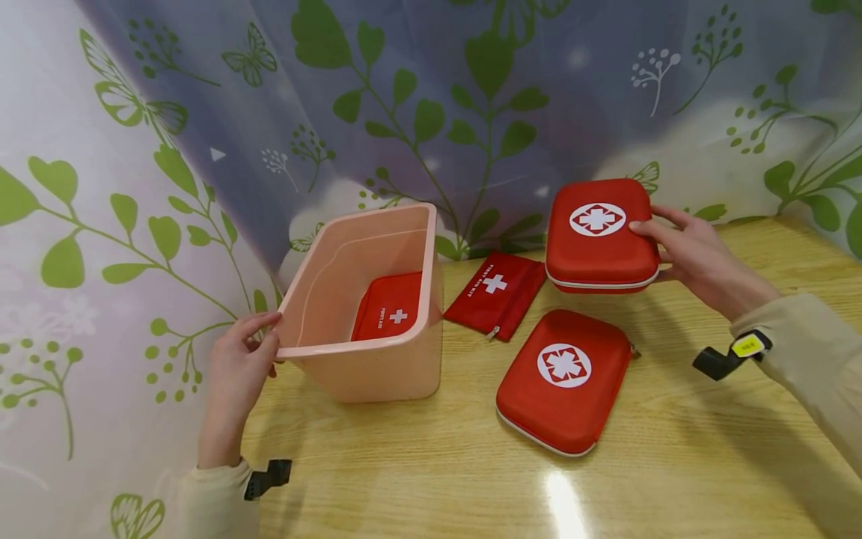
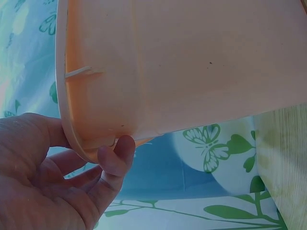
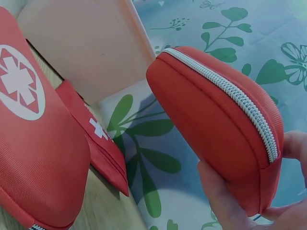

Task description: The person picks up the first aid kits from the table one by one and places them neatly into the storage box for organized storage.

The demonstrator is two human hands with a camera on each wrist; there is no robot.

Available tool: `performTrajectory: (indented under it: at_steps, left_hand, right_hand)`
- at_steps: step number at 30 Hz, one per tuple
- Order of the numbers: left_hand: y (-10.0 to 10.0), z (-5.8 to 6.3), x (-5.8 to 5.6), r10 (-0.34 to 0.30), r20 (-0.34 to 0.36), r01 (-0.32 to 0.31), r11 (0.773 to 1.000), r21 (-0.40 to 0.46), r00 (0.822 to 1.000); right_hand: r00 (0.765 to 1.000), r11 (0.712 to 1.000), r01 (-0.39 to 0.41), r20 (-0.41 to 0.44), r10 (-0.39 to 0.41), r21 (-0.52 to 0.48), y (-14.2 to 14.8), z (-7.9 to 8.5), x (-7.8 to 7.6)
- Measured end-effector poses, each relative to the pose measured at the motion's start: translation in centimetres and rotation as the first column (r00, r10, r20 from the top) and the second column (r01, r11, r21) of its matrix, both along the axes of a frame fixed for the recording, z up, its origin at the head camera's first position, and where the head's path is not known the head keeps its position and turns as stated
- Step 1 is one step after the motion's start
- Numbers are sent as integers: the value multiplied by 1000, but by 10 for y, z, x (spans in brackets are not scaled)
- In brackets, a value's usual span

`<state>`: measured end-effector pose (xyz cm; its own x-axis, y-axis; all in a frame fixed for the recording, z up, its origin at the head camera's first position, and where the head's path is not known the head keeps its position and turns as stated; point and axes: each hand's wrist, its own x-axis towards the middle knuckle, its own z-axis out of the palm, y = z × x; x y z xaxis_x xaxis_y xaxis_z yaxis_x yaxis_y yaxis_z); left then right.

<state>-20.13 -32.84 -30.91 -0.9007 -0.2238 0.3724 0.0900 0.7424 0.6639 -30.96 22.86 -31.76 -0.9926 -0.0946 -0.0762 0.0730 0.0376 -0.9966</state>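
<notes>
My right hand grips a red zippered first aid case by its right side, thumb on top, holding it up over the table. In the right wrist view, the white zipper of the held first aid case runs along its edge. At the left, my left hand pinches the near left corner of a pink plastic bin. The left wrist view shows fingers curled at the bin's rim. Inside the bin lies a red first aid pouch, partly hidden by the wall.
A second red hard case lies on the wooden table below the held one. Between bin and cases rests a flat red first aid kit pouch. A leaf-patterned curtain hangs behind and along the left side.
</notes>
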Motion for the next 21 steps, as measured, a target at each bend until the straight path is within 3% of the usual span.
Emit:
performTrajectory:
  at_steps: [21]
  left_hand:
    - [-2,-3,-1,9,6,-9,1000,-10,1000]
  right_hand:
    - [1000,992,-11,-18,8,-123,-9,13,2]
